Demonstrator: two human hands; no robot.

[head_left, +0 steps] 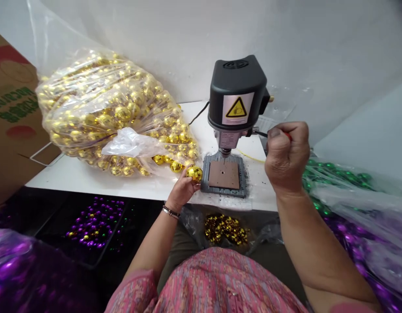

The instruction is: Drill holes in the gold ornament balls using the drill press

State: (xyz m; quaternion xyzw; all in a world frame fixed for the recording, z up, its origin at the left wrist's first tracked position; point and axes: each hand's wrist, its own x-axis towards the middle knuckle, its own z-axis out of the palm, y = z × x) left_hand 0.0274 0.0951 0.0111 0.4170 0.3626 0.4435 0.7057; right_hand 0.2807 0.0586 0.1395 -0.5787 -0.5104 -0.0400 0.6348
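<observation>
As I judge it, the work is at the loading step. The left hand (183, 191) holds one gold faceted ball (194, 173) in its fingertips, with the fingers closed narrowly around it. The ball is just beside the left edge of the base plate (224, 174) of the small bench drill (236, 93), not yet under the spindle. The right hand (285, 158) is closed as a fist around the red-tipped feed lever (288, 135) on the right side of the drill. The plate is bare and has a small hole in its middle.

The next move, I think, calls for the ball to sit exactly over that hole and be held firmly, because a round shiny thing slips easily. The fingertips should keep to the side of the spindle, and the lever should come down slowly.

Counting:
- There are one drill, one lever, one ball in the hand and two hands.
- One large clear bag (103, 108) of gold balls lies on the white table (90, 180), with far too many balls to count.
- One small pile of faceted gold balls (225, 229) lies in plastic on the lap. It is perhaps a dozen or more, but the view there is too dark to be sure.
- One dark tray (94, 221) of purple balls with a few green ones is at the lower left.
- One bag of green balls (334, 174) and one bag of purple balls (367, 243) are at the right.
</observation>
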